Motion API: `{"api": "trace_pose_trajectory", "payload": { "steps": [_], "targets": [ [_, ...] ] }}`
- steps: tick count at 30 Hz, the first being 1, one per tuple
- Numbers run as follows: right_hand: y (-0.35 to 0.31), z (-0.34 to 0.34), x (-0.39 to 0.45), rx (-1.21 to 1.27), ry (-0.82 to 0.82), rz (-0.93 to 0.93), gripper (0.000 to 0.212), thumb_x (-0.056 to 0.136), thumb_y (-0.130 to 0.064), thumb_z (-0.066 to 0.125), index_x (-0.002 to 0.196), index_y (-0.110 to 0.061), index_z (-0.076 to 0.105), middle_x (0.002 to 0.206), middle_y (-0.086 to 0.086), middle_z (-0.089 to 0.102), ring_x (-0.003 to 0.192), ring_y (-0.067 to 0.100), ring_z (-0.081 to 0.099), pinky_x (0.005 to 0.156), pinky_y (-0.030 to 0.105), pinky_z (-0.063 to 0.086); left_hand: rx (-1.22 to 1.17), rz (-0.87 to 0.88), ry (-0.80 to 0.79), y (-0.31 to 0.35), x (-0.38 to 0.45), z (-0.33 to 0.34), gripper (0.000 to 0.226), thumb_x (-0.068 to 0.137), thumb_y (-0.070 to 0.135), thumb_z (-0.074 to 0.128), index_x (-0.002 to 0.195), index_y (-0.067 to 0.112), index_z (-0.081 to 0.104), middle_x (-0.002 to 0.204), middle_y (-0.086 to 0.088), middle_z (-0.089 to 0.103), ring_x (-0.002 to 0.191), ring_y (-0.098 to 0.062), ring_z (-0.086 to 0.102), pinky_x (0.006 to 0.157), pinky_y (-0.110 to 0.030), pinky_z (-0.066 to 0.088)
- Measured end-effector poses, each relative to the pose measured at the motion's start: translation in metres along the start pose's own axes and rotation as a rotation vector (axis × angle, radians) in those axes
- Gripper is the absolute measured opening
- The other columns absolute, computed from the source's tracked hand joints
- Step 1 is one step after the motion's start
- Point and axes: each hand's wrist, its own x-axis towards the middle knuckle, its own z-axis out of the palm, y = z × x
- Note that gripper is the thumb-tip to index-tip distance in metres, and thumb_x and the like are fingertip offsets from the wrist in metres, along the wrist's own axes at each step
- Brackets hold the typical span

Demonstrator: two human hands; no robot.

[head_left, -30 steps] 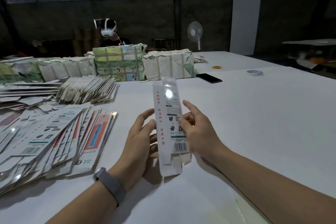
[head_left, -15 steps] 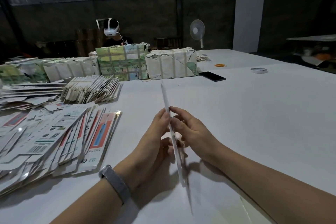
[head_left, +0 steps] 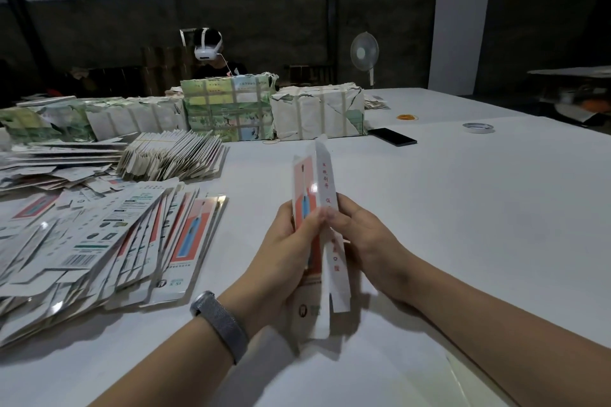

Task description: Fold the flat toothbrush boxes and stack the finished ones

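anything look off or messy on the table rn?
Mostly the flat boxes at left: fanned in a loose, slumped heap, not squared up. The wrapped bundles behind have torn paper. The box held upright by left hand and right hand looks fine, half opened.

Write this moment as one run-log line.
step: folding | left hand: grips toothbrush box | right hand: grips same box | box: upright, partly opened | flat boxes: left

The thin card toothbrush box (head_left: 319, 208) looks matt, the flat boxes (head_left: 185, 235) glossy-edged (foil-like), the table (head_left: 463, 208) smooth.
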Motion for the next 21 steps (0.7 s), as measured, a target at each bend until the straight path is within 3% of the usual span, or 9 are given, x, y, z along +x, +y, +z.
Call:
{"api": "trace_pose_trajectory", "payload": {
  "steps": [4, 8, 11, 16, 19, 21],
  "targets": [
    [0.003, -0.001, 0.001, -0.001, 0.023, -0.024, 0.038, 0.098, -0.045, 0.057, 0.135, -0.035, 0.057, 0.126, 0.002, 0.069, 0.115, 0.024, 0.067, 0.096, 0.047, 0.056, -0.053, 0.023, 0.055, 0.004, -0.004, 0.004, 0.056, 0.078, 0.058, 0.066, 0.126, 0.032, 0.051, 0.101, 0.000, 0.075, 0.085, -0.019, 0.076, 0.065, -0.027, 0.060],
    [0.001, 0.001, 0.001, 0.035, 0.073, -0.024, 0.033, 0.098, -0.045, 0.053, 0.127, -0.034, 0.065, 0.118, 0.004, 0.072, 0.106, 0.022, 0.070, 0.079, 0.029, 0.058, -0.039, 0.057, 0.106, 0.004, -0.004, 0.003, 0.068, 0.073, 0.054, 0.074, 0.131, 0.034, 0.044, 0.109, -0.001, 0.072, 0.088, -0.014, 0.075, 0.066, -0.023, 0.059],
    [0.001, -0.001, 0.001, 0.035, 0.171, 0.007, 0.034, 0.090, -0.054, 0.055, 0.113, -0.035, 0.073, 0.106, 0.006, 0.075, 0.097, 0.025, 0.073, 0.075, 0.029, 0.058, 0.033, 0.083, 0.083, 0.003, -0.004, 0.004, 0.060, 0.082, 0.047, 0.074, 0.131, 0.038, 0.040, 0.112, 0.002, 0.068, 0.088, -0.008, 0.074, 0.062, -0.018, 0.057],
    [0.003, -0.005, 0.002, 0.025, 0.225, 0.023, 0.030, 0.094, -0.045, 0.056, 0.111, -0.027, 0.073, 0.102, 0.007, 0.076, 0.094, 0.026, 0.074, 0.074, 0.031, 0.060, 0.018, 0.074, 0.052, -0.002, -0.003, 0.004, 0.055, 0.084, 0.045, 0.071, 0.129, 0.035, 0.040, 0.109, -0.003, 0.071, 0.084, -0.016, 0.076, 0.063, -0.023, 0.058],
    [0.002, -0.007, 0.001, -0.001, 0.246, 0.041, 0.026, 0.098, -0.039, 0.057, 0.106, -0.020, 0.074, 0.094, 0.005, 0.077, 0.087, 0.025, 0.075, 0.073, 0.028, 0.059, -0.073, 0.027, 0.026, -0.004, -0.003, 0.002, 0.050, 0.083, 0.052, 0.061, 0.123, 0.029, 0.044, 0.093, -0.006, 0.076, 0.076, -0.023, 0.076, 0.062, -0.026, 0.059],
    [0.001, -0.009, 0.001, -0.011, 0.247, 0.051, 0.027, 0.100, -0.033, 0.056, 0.105, -0.013, 0.073, 0.086, 0.004, 0.076, 0.079, 0.021, 0.074, 0.070, 0.024, 0.057, -0.115, 0.023, 0.025, -0.006, -0.001, -0.001, 0.035, 0.094, 0.050, 0.053, 0.119, 0.027, 0.046, 0.082, -0.002, 0.076, 0.072, -0.021, 0.076, 0.060, -0.024, 0.058]
  ]
}}
